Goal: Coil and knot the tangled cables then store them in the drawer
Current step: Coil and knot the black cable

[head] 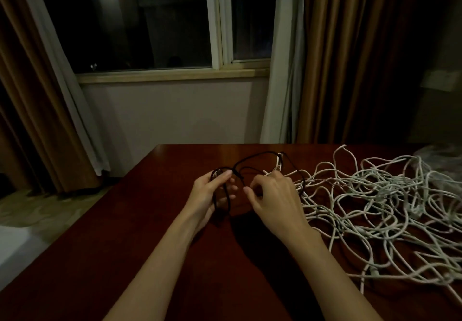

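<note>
- Left hand (212,193): fingers curled round a small coil of thin black cable (221,195), thumb pressed on top of the loops; coil sits in the palm, above the dark wooden table (155,220).
- Right hand (271,198): fingers bent, seemingly pinching the black cable's free run just right of the coil; exact contact hard to read in the dim light.
- Loose black loop (260,157) arching up beyond and between both hands, far end dropping into the pile behind the right hand.
- Tangled white cables (375,205) spread over the table to the right of the right hand, nearest strands touching or just beside it.
- Handling, judged: black cable light, soft, springy; loops likely to pop open unless clamped at one crossing point. Best hold probably where loops stack under the left thumb.
- White cables look stiffer, badly interlaced; pulling likely to tighten snags.
- No drawer in view.
</note>
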{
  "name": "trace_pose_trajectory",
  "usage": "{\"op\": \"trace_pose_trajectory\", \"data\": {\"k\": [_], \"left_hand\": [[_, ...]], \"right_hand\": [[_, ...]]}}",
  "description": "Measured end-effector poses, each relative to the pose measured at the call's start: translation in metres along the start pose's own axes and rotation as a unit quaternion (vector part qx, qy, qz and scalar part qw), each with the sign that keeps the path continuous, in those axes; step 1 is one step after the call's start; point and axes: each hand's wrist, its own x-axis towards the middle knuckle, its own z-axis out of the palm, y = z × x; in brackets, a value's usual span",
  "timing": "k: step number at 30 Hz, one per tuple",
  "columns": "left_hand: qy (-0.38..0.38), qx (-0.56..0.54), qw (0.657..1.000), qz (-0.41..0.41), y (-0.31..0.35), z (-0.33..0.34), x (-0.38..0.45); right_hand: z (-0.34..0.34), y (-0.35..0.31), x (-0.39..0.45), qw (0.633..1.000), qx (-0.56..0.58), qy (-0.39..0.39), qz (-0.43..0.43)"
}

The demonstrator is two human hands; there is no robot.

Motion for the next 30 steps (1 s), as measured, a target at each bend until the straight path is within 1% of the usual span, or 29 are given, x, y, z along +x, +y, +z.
{"op": "trace_pose_trajectory", "data": {"k": [2, 4, 6, 9, 10, 11, 13, 14, 15, 17, 19, 23, 25, 27, 28, 30], "left_hand": [[-0.061, -0.020, 0.997, -0.034, 0.003, 0.000, -0.002], [-0.096, -0.027, 0.994, -0.038, 0.005, -0.001, -0.003], [-0.074, -0.014, 0.997, -0.013, 0.003, 0.001, 0.000], [0.017, 0.081, 0.996, 0.024, -0.005, 0.002, 0.006], [0.027, 0.088, 0.995, 0.025, -0.007, 0.003, 0.007], [0.019, 0.069, 0.997, 0.017, -0.009, 0.002, 0.008], [-0.041, -0.014, 0.999, -0.015, -0.006, 0.004, 0.006], [-0.068, -0.055, 0.996, -0.031, -0.004, 0.006, 0.004], [-0.079, -0.094, 0.991, -0.045, -0.002, 0.007, 0.004], [-0.067, -0.162, 0.982, -0.073, -0.003, 0.010, 0.003], [-0.042, -0.198, 0.975, -0.091, -0.006, 0.010, 0.003], [0.004, -0.278, 0.956, -0.092, -0.007, 0.000, 0.008], [-0.005, -0.321, 0.944, -0.080, -0.005, -0.003, 0.008], [-0.024, -0.345, 0.936, -0.070, -0.002, -0.006, 0.007], [-0.031, -0.348, 0.935, -0.063, -0.002, -0.007, 0.007], [-0.042, -0.341, 0.938, -0.051, -0.002, -0.007, 0.006]], "right_hand": [[-0.001, 0.002, 0.000, 1.000, 0.014, 0.016, 0.006], [-0.001, 0.005, 0.000, 1.000, 0.007, 0.026, 0.004], [0.000, 0.006, 0.001, 1.000, 0.021, 0.022, -0.001], [0.003, 0.002, 0.001, 0.997, 0.067, -0.005, -0.022], [0.003, 0.000, 0.000, 0.997, 0.072, -0.010, -0.026], [0.003, -0.002, 0.000, 0.997, 0.070, -0.009, -0.028], [0.002, -0.002, -0.001, 0.998, 0.062, -0.002, -0.025], [0.003, -0.001, -0.001, 0.998, 0.057, -0.009, -0.021], [0.003, 0.000, -0.001, 0.998, 0.050, -0.024, -0.017], [0.007, -0.002, -0.002, 0.997, 0.033, -0.061, -0.023], [0.012, -0.004, -0.003, 0.996, 0.017, -0.080, -0.044], [0.018, -0.004, -0.004, 0.993, 0.036, -0.070, -0.089], [0.017, -0.003, -0.003, 0.991, 0.064, -0.053, -0.105], [0.014, 0.000, -0.001, 0.990, 0.097, -0.033, -0.093], [0.012, 0.002, 0.001, 0.990, 0.099, -0.030, -0.092], [0.012, 0.004, 0.003, 0.989, 0.069, -0.035, -0.126]]}}
